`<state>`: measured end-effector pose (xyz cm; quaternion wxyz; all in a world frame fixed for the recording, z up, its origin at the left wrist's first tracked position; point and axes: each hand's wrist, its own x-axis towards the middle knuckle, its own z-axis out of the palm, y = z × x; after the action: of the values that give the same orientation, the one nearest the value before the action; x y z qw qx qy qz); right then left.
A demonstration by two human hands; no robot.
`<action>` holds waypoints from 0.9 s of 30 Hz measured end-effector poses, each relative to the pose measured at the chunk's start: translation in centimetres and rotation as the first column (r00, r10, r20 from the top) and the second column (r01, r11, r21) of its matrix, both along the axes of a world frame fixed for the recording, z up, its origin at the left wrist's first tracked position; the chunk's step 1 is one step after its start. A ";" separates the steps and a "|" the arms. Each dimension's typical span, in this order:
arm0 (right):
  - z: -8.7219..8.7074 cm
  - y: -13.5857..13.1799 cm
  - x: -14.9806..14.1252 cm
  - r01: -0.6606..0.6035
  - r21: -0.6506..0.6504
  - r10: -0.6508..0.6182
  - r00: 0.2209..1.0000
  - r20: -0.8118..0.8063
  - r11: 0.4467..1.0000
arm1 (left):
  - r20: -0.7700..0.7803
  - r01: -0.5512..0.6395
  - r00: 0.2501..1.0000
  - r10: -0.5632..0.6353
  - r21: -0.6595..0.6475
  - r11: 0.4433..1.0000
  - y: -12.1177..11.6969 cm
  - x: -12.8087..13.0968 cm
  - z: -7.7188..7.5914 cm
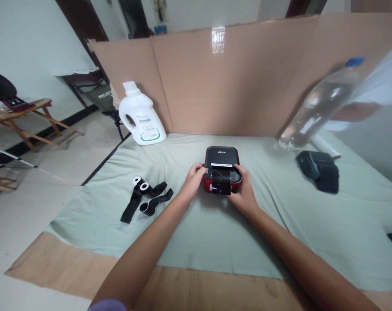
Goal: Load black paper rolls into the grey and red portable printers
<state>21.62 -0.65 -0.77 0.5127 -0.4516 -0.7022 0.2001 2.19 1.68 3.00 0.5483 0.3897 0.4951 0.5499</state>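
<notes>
A small red-and-black label printer (222, 156) rests on the pale green cloth in the middle. A strip of shiny black tape (221, 179) hangs out over its front. My left hand (194, 176) grips the printer's left side, thumb on top near the edge. On the opposite side my right hand (245, 194) holds it, with fingers along the right edge and under the front corner. To the left of my left forearm lie several rolls of black tape (147, 205) with loose ends, white cores showing on some.
A white jug (144, 116) leans against the cardboard panel (222, 86). At right, a tilted clear bottle (322, 106) with a blue cap stands near another person's white sleeve (385, 73). A dark device with a black strap (319, 170) lies before it. Wood (66, 263) borders the cloth.
</notes>
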 end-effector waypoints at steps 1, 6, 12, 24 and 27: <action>0.0 0.1 0.1 0.009 0.022 -0.009 1.000 0.010 1.000 | -0.028 0.005 1.000 -0.005 0.014 1.000 0.0 -0.1 0.0; 0.1 0.3 0.5 0.027 0.057 -0.031 0.997 0.065 0.998 | -0.168 0.035 0.986 -0.019 0.095 0.995 -0.1 -0.5 0.5; 0.3 0.4 1.0 0.037 0.050 -0.043 0.991 0.126 0.998 | -0.150 0.054 0.987 -0.057 -0.021 0.998 -0.5 -0.4 1.4; 1.0 0.1 1.4 -0.014 -0.005 0.015 0.990 0.138 1.000 | -0.138 0.098 0.984 -0.114 -0.117 0.988 -0.2 -1.2 0.6; 0.7 0.1 1.4 -0.005 -0.001 0.005 0.989 0.149 1.000 | -0.179 0.004 0.984 -0.003 0.006 1.000 -0.9 -0.5 -0.9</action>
<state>22.98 -0.60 -0.05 0.4580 -0.4637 -0.7398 0.1673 1.64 0.78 2.11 0.5013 0.4401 0.5401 0.5131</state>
